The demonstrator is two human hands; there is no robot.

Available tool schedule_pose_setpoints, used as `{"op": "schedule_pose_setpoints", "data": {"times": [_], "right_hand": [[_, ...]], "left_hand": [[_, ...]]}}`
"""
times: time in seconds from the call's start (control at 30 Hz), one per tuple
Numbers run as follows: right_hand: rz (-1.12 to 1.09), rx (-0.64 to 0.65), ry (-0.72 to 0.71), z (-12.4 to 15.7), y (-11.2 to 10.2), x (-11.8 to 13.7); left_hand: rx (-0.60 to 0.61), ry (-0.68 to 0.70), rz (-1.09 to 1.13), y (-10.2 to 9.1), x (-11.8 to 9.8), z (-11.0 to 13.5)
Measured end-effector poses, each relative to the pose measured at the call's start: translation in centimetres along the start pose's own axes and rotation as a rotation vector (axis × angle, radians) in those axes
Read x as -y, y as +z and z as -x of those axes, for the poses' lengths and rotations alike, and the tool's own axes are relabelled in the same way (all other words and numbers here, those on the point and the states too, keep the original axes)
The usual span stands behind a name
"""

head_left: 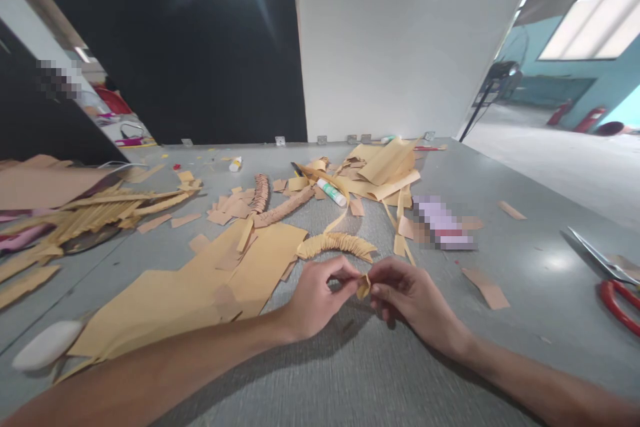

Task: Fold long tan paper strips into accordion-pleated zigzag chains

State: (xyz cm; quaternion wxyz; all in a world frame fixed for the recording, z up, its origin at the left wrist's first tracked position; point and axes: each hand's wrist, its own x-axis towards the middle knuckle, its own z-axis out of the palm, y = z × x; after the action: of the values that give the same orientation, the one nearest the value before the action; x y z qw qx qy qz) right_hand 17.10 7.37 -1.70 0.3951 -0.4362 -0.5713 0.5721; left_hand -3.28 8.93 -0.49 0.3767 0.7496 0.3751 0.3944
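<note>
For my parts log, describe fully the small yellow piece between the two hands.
The small yellow piece looks like paper, bent or folded, with finer creases too small to tell. The left hand pinches it between thumb and finger, partly hiding it; the right hand has fingertips at its other side. It is over the grey table.

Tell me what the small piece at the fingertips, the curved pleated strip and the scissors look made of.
Small piece: probably matte yellowish paper, since it looks thin and folded.
Curved pleated strip: likely similar dull paper, with many thin, tight folds.
Scissors: silvery, smooth blades, apparently metal; the red handles look smooth, perhaps plastic or a coating.
</note>
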Motion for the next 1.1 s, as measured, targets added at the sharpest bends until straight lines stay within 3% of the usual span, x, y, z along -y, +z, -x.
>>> {"op": "schedule_pose_setpoints", "data": {"times": [0.17, 0.33, 0.57, 0.8, 1.1], "right_hand": [[0.086, -0.027, -0.062, 0.5, 0.4, 0.0], [0.418, -0.184, -0.218, 1.2, 0.8, -0.3], [0.724, -0.191, -0.286, 1.6, 1.1, 0.0], [0.687, -0.187, -0.348, 1.5, 1.0, 0.0], [0.517, -0.209, -0.228, 1.3, 0.8, 0.8]], "left_hand": [[0.009, 0.054, -0.025, 0.3, 0.3, 0.2], [0.013, 0.159, -0.146, 1.0, 0.8, 0.8], [0.037, 0.260, -0.244, 1.2, 1.5, 1.1], [0.048, 0.322, -0.243, 1.2, 1.5, 1.0], [0.069, 0.259, -0.214, 0.9, 0.6, 0.8]]}}
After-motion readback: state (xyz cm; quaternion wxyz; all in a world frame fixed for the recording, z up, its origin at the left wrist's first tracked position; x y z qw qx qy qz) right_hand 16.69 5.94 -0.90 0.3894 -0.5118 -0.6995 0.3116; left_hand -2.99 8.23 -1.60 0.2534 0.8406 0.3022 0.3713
